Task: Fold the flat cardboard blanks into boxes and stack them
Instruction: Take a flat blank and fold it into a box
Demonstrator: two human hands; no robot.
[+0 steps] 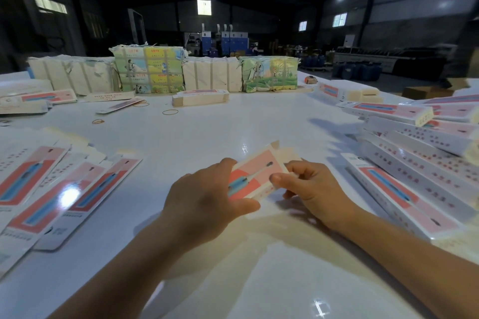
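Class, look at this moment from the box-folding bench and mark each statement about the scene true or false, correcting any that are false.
1. Both hands hold the same carton. True: the left hand and right hand grip one pink toothbrush carton.
2. The flat blanks lie to the person's right. False: the flat blanks lie on the left.
3. Folded boxes are piled on the right. True.
4. No rubber bands are on the table. False: a rubber band lies on the white table.
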